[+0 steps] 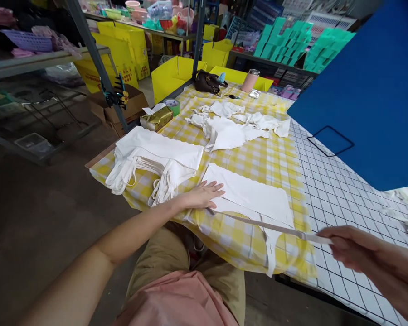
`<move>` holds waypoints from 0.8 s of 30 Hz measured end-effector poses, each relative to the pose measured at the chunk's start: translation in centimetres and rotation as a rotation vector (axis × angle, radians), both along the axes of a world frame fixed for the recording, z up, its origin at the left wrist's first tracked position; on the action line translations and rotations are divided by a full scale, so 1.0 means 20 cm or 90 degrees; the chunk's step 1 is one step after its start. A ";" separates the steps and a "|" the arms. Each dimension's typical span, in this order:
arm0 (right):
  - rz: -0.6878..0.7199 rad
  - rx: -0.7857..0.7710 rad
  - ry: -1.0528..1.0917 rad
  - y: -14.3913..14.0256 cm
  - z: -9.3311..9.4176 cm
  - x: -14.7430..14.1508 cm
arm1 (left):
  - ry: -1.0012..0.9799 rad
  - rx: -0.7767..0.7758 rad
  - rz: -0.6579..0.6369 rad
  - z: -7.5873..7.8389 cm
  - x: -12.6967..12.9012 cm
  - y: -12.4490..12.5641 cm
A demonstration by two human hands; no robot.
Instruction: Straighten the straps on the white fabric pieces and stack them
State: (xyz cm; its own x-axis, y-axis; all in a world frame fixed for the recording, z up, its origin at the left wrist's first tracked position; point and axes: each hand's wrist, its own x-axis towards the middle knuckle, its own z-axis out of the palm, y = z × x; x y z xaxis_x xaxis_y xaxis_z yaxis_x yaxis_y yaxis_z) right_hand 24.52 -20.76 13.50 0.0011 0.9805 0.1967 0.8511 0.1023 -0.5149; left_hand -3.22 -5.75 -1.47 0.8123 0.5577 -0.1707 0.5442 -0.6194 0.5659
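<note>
Left hand (204,194) lay flat, fingers spread, pressing the near-left edge of the white cloth bag (250,192) on the yellow checked tablecloth (258,158). Right hand (347,246) pinched the bag's strap (268,225) — pulled taut to the right. Stack of folded bags (156,158) just left; loose pile (234,124) farther back.

You are looking at a neat stack of folded white cloth bags (156,156) lying on the yellow checked tablecloth (258,158), with a loose heap of white fabric pieces (234,124) sitting beyond it. A gold foil packet (156,118) and a green tape roll (172,106) are resting near the far-left edge, while a large blue board (370,90) is leaning over the white wire grid panel (340,199).
</note>
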 end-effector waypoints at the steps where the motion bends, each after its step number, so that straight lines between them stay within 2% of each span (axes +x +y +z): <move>1: 0.021 -0.035 -0.003 0.03 -0.01 -0.02 | -0.015 -0.010 0.007 0.04 0.01 -0.01; 4: 0.080 -0.116 0.010 0.13 -0.05 -0.09 | -0.152 -0.097 -0.004 0.19 0.07 -0.07; 7: 0.128 -0.154 0.046 0.20 -0.10 -0.18 | -0.316 -0.292 -0.054 0.33 0.15 -0.16; 9: 0.135 -0.159 0.063 0.23 -0.14 -0.23 | -0.378 -0.428 -0.046 0.37 0.20 -0.22; 11: 0.139 -0.158 0.064 0.24 -0.19 -0.27 | -0.414 -0.527 0.014 0.36 0.23 -0.25; 13: 0.133 -0.126 0.046 0.24 -0.24 -0.29 | -0.432 -0.576 0.094 0.33 0.25 -0.27; 16: 0.077 0.004 -0.018 0.24 -0.33 -0.31 | -0.448 -0.600 0.178 0.29 0.25 -0.28; 18: 0.057 0.085 -0.067 0.23 -0.40 -0.33 | -0.451 -0.616 0.208 0.28 0.23 -0.28; 24: 0.111 0.202 -0.206 0.23 -0.52 -0.43 | -0.409 -0.606 0.220 0.25 0.20 -0.29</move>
